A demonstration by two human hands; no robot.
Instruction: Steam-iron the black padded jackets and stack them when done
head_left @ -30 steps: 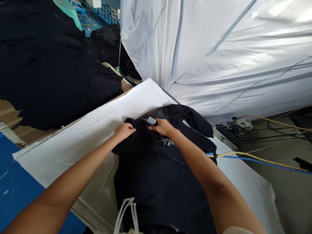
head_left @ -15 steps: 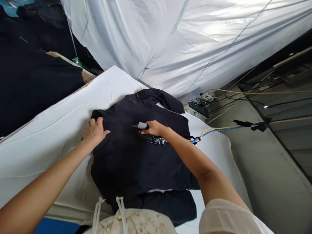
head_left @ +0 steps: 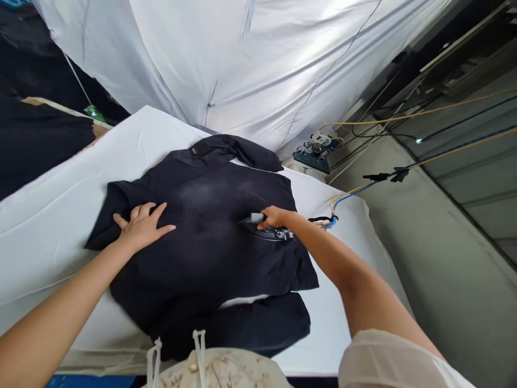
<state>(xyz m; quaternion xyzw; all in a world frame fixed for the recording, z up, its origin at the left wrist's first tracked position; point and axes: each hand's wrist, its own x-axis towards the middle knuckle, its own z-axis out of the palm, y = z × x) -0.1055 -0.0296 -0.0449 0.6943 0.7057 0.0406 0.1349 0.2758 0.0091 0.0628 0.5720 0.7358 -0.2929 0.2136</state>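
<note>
A black garment (head_left: 202, 253) with long sleeves lies spread over the white-covered table (head_left: 52, 258). My left hand (head_left: 141, 229) rests on its left part, palm down with the fingers spread, holding nothing. Over the right half of the garment, my right hand (head_left: 272, 216) is wrapped round the handle of an iron (head_left: 278, 233). The iron sits on the cloth with its tip pointing left. Faint pale patches show on the fabric between my hands.
Blue and yellow cables (head_left: 371, 184) run from the iron to the upper right. White sheeting (head_left: 250, 59) hangs behind the table. A green-based device (head_left: 313, 160) stands beyond the right edge. Dark cloth (head_left: 36, 145) lies at the far left.
My left hand has gone from bunching the garment's left edge to lying spread on it, and that part now lies further out. The iron has moved right along the cloth.
</note>
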